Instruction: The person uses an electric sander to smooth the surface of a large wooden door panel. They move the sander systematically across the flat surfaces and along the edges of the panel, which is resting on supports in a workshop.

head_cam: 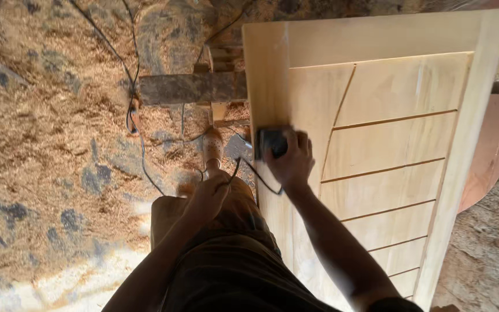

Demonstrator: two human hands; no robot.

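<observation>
A small dark power sander point(271, 141) sits flat on the pale wooden door point(376, 86), close to the door's left edge and just left of the slanted groove that divides the panel. It is a squat, blackish block, slightly blurred, so its finer details cannot be made out. A thin black cord point(255, 173) runs from its near side, sagging off the door edge toward the person's lap.

The right hand point(291, 160) lies over the sander from the near side, fingers curled around its top and gripping it firmly. The forearm stretches back across the door's lower left part.

The left hand point(208, 196) is off the door, down by the person's thigh, fingers closed loosely around the cord where it loops; how tightly it is closed cannot be told.

The door is light, unfinished wood with a plain frame and an inner panel cut by one long diagonal groove and several near-parallel grooves to the right of it. It rests on a rough dark timber beam point(194, 88) that sticks out to the left.

Below, the ground point(47, 144) is thick with sawdust and shavings, crossed by thin dark cables point(128, 75). A foot in a pale sandal point(212, 148) stands just beside the door edge.
</observation>
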